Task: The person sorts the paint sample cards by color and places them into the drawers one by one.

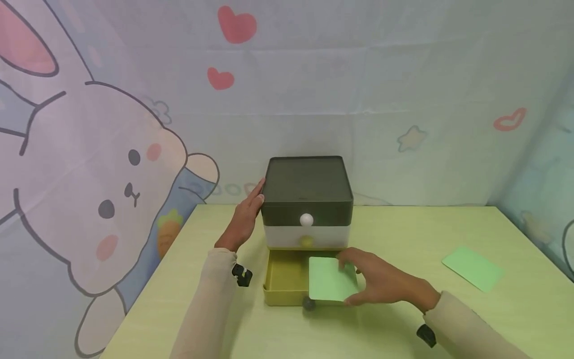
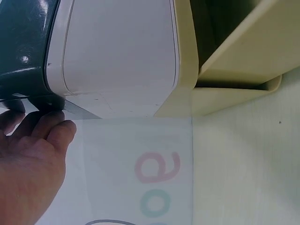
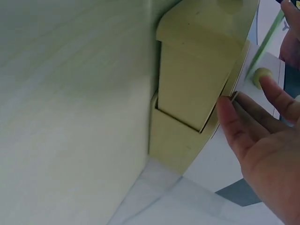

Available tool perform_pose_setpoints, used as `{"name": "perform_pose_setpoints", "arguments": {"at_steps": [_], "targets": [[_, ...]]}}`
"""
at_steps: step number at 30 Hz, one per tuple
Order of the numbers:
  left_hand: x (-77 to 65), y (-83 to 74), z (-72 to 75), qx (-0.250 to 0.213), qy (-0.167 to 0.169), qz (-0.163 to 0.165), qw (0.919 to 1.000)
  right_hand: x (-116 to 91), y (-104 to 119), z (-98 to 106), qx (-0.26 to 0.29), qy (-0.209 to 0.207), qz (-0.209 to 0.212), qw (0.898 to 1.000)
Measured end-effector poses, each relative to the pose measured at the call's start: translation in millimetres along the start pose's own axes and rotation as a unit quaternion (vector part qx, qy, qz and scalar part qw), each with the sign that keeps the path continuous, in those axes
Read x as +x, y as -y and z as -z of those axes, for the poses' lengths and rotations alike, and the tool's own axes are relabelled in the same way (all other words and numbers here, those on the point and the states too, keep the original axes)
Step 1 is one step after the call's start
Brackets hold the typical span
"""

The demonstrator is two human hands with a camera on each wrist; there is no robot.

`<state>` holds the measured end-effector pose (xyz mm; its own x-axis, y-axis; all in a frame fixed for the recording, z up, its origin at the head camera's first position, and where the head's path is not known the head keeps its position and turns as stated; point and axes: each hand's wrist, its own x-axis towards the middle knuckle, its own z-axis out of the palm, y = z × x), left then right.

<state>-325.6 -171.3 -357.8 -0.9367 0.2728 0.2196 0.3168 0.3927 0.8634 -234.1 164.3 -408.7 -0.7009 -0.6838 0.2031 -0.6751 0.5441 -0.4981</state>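
A small three-tier drawer box [image 1: 307, 179] stands on the table, dark on top, white in the middle and yellow at the bottom. Its yellow bottom drawer [image 1: 287, 297] is pulled out toward me. My right hand [image 1: 381, 276] holds a square sheet of green paper [image 1: 329, 279] over the right part of this drawer, thumb at the near edge and fingers at the far one. In the right wrist view only a thin green edge of the sheet shows. My left hand [image 1: 244, 219] rests its fingers against the dark tier's left side, also seen in the left wrist view.
Another piece of green paper [image 1: 473, 268] lies flat on the pale table [image 1: 403, 229], off to the right. Behind the table hangs a cloth backdrop [image 1: 314, 99] printed with a rabbit and hearts. A dark round knob [image 1: 308, 303] sticks out from the drawer's front.
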Motion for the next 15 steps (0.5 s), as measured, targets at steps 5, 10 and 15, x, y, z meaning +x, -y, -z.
{"name": "perform_pose_setpoints", "arguments": {"at_steps": [5,10,15], "targets": [[-0.8,2.8,0.5,-0.013,0.006,-0.004,0.9999,17.7,4.8,-1.9,-0.063,0.010,0.022,0.998],[-1.4,2.0,0.8,-0.011,0.008,0.006,0.9999,27.9,8.2,-1.4,-0.084,0.012,0.021,0.996],[-0.4,-0.4,1.0,-0.017,0.009,0.014,0.9997,32.0,10.0,0.4,-0.087,0.018,0.007,0.996]]}}
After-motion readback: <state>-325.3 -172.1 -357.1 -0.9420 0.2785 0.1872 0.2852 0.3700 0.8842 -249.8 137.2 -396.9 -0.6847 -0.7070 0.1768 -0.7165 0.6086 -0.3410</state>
